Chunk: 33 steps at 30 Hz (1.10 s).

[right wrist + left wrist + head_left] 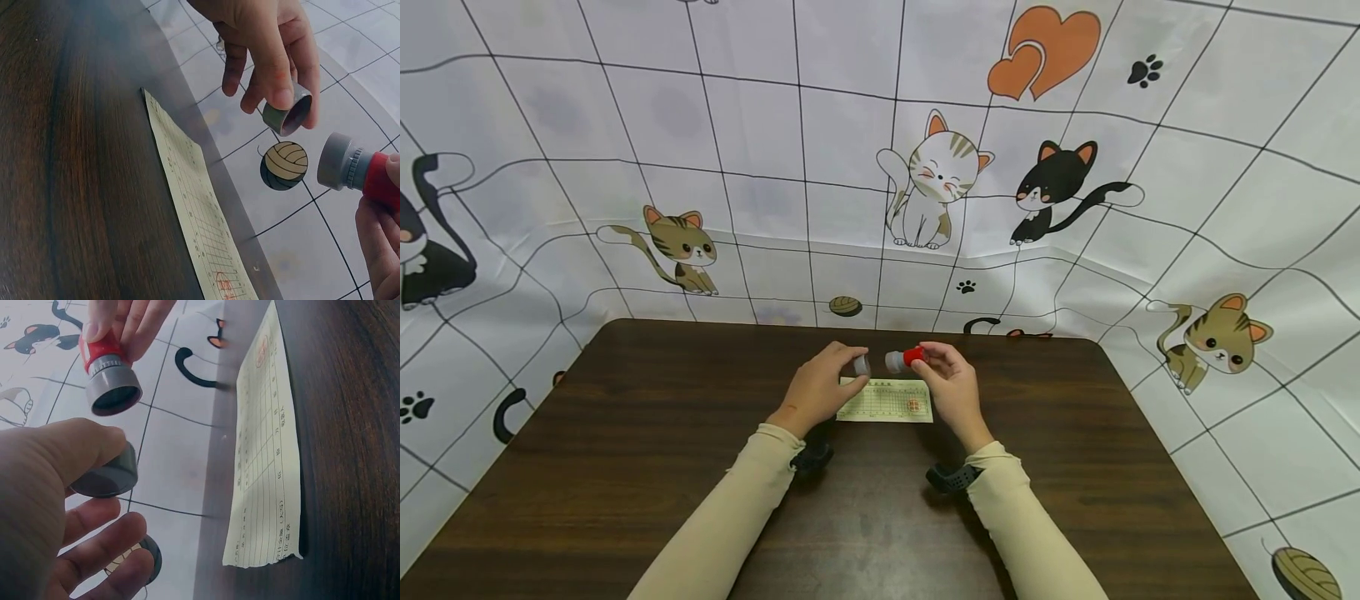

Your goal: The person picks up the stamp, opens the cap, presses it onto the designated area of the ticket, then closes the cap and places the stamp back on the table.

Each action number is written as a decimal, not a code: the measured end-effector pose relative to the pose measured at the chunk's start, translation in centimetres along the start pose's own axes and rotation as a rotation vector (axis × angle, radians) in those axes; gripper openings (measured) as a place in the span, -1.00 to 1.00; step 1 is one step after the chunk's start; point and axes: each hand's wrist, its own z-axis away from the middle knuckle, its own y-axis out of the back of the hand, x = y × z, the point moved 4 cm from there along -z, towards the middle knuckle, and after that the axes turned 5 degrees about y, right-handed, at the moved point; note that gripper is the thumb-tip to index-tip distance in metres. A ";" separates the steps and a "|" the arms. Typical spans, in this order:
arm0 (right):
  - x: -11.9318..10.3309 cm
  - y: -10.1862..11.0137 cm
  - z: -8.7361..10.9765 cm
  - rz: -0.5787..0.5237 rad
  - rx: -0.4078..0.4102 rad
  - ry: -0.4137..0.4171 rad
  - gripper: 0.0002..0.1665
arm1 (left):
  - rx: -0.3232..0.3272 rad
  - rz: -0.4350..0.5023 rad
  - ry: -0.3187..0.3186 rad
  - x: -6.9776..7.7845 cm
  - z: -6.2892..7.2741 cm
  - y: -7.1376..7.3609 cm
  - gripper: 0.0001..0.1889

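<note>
My left hand (822,385) pinches a grey round cap (285,115) between thumb and fingers, above the table's far part. Facing it, my right hand (953,390) grips a round stamp (112,381) by its red handle. The stamp's grey end points toward the cap, with a small gap between the two. Below and between the hands lies a pale yellow printed slip (883,402) with ruled lines and a round red mark (913,406) near its right end. In the left wrist view the stamp's dark open end shows.
The dark brown wooden table (662,433) reaches back to a white cloth (760,200) printed with cats and grid lines, which hangs behind and at both sides. A black band (953,478) circles the right wrist, and another dark band (812,458) the left.
</note>
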 end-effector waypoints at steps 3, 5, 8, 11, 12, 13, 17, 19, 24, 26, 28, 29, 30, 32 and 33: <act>0.1 -0.2 0.0 -0.007 -0.011 -0.002 -0.59 | 0.011 -0.002 -0.010 0.1 -0.1 0.0 -0.46; 0.1 -0.3 0.0 -0.016 -0.021 -0.001 -0.60 | 0.015 0.002 -0.013 0.2 -0.1 0.0 -0.43; 0.2 -0.5 0.0 -0.033 -0.032 -0.002 -0.61 | 0.013 0.037 0.005 0.2 -0.2 0.1 -0.40; 0.2 -0.7 0.1 -0.054 -0.034 -0.003 -0.61 | 0.015 0.075 0.029 0.2 -0.2 0.1 -0.44; 0.2 -0.7 0.1 -0.061 -0.034 -0.005 -0.61 | 0.018 0.089 0.035 0.2 -0.2 0.1 -0.46; 0.2 -0.8 0.1 -0.065 -0.035 -0.005 -0.61 | 0.022 0.097 0.037 0.3 -0.1 0.1 -0.48; 0.2 -1.0 0.1 -0.069 -0.042 -0.002 -0.61 | 0.028 0.098 0.021 0.4 -0.1 0.2 -0.53; 0.1 -1.1 0.1 -0.065 -0.045 -0.002 -0.61 | 0.029 0.098 0.015 0.5 -0.1 0.2 -0.52; -0.1 -1.2 0.1 -0.073 -0.054 -0.011 -0.61 | 0.030 0.105 0.004 0.7 -0.1 0.2 -0.52; 0.6 -1.2 0.0 -0.071 -0.056 -0.012 -0.60 | 0.032 0.111 0.000 0.7 -0.2 0.2 -0.52; 1.3 -1.2 0.0 -0.064 -0.058 -0.013 -0.60 | 0.035 0.112 -0.003 0.8 -0.2 0.2 -0.52; 1.8 -1.2 -0.1 -0.059 -0.058 -0.012 -0.59 | 0.037 0.114 -0.005 0.8 -0.2 0.2 -0.53; 2.2 -1.2 -0.1 -0.056 -0.058 -0.013 -0.59 | 0.038 0.114 -0.005 0.9 -0.2 0.2 -0.53; 2.8 -1.3 -0.2 -0.054 -0.059 -0.009 -0.59 | 0.039 0.114 -0.006 0.9 -0.2 0.3 -0.53; 2.9 -1.3 -0.2 -0.053 -0.061 -0.009 -0.59 | 0.038 0.114 -0.006 0.9 -0.2 0.3 -0.54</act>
